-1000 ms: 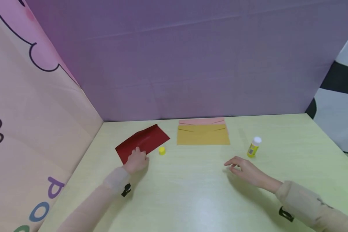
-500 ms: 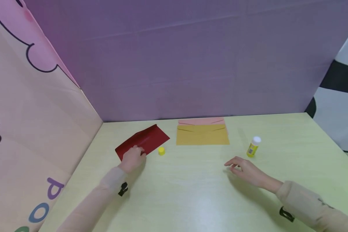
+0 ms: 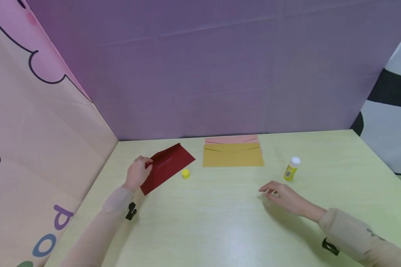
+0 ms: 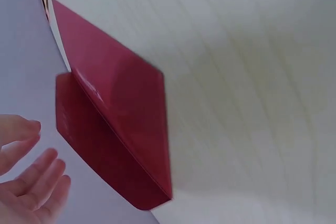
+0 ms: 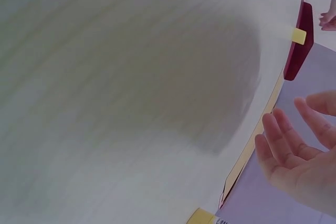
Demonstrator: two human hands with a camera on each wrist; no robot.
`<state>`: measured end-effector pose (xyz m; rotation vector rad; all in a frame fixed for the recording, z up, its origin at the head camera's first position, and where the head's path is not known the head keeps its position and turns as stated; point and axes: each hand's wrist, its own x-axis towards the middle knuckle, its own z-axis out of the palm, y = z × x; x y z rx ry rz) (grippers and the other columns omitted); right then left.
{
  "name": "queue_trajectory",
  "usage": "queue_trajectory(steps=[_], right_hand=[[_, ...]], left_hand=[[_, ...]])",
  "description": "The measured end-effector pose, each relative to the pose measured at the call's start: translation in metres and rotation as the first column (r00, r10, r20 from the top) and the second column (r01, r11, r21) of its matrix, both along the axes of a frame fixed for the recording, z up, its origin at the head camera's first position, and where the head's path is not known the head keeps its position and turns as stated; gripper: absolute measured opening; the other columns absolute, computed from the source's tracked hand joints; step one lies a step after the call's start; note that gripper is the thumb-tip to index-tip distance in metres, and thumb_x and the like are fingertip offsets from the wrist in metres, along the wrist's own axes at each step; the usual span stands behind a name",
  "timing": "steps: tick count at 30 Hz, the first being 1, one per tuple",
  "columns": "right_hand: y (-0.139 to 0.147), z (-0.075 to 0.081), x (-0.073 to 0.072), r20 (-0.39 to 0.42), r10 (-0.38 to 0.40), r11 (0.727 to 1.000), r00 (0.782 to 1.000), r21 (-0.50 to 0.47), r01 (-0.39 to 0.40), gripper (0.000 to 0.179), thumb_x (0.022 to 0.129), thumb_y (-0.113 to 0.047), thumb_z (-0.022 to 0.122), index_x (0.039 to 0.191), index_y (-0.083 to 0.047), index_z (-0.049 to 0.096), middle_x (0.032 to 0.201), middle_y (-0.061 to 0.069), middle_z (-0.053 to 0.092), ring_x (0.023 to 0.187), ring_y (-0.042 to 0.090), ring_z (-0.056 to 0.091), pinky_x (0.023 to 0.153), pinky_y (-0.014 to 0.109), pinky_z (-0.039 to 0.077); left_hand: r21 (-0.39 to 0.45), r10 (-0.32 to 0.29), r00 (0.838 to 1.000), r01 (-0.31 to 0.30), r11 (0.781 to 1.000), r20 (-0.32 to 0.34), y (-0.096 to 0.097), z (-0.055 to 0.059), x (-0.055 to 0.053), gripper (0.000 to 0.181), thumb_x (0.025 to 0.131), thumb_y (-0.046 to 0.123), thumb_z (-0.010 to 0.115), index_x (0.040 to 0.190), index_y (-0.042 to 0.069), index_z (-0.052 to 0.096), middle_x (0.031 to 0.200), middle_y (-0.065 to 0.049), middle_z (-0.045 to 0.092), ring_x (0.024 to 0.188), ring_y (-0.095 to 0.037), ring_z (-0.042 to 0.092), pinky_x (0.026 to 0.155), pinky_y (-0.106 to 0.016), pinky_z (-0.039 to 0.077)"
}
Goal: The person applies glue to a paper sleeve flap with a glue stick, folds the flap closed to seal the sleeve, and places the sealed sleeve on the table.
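Note:
A dark red envelope [image 3: 168, 167] lies slanted at the left of the table. In the left wrist view its flap [image 4: 100, 145] stands raised along one long side. My left hand [image 3: 138, 172] hovers over the envelope's left end, fingers loosely bent; the left wrist view shows a gap between the fingertips and the flap. Over the table at the right, my right hand [image 3: 282, 196] is held with relaxed fingers and nothing in them. Just beyond it stands a yellow glue stick [image 3: 290, 172] with a white top. A small yellow cap [image 3: 185, 174] sits beside the red envelope.
A yellow envelope [image 3: 234, 155] overlaps a pink envelope [image 3: 232, 139] at the table's back middle. Behind the table [image 3: 214, 218] rises a purple cloth wall [image 3: 200, 74], and a printed cloth [image 3: 46, 141] borders the left side.
My left hand has moved left and slightly back, from the red envelope's near edge to its left end. The right hand, envelopes and glue stick stay where they were.

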<state>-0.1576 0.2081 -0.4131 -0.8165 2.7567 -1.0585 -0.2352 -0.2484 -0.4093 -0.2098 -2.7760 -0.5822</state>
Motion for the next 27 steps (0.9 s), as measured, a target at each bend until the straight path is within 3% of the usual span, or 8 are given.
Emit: queue_trajectory(steps=[6, 15, 27], right_hand=[[0.001, -0.001, 0.0, -0.009, 0.008, 1.0, 1.0, -0.003, -0.008, 0.018, 0.083, 0.0, 0.054, 0.1, 0.001, 0.061, 0.094, 0.01, 0.06, 0.081, 0.019, 0.057, 0.07, 0.027, 0.049], [0.003, -0.003, 0.0, -0.016, 0.014, 1.0, 1.0, 0.0, -0.014, 0.018, 0.082, 0.001, 0.054, 0.099, 0.002, 0.061, 0.094, 0.01, 0.06, 0.08, 0.018, 0.057, 0.07, 0.027, 0.049], [0.003, -0.003, 0.0, -0.005, 0.019, 1.0, 1.0, -0.001, -0.019, 0.018, 0.082, 0.002, 0.053, 0.099, 0.002, 0.061, 0.094, 0.011, 0.06, 0.08, 0.017, 0.057, 0.071, 0.027, 0.049]], left_hand=[[0.009, 0.03, 0.999, -0.03, 1.0, -0.021, -0.013, -0.004, -0.007, 0.034, 0.081, 0.003, 0.059, 0.111, -0.01, 0.051, 0.1, -0.028, 0.05, 0.093, -0.039, 0.049, 0.078, -0.047, 0.044], [-0.067, 0.079, 0.992, -0.073, 0.995, 0.093, -0.023, -0.013, -0.011, 0.037, 0.083, 0.002, 0.054, 0.115, -0.016, 0.045, 0.106, -0.034, 0.048, 0.095, -0.045, 0.05, 0.081, -0.049, 0.043], [-0.087, 0.108, 0.987, -0.098, 0.991, 0.122, -0.034, -0.022, -0.02, 0.021, 0.084, -0.004, 0.049, 0.101, -0.013, 0.057, 0.094, -0.028, 0.057, 0.09, -0.039, 0.054, 0.079, -0.046, 0.044]])
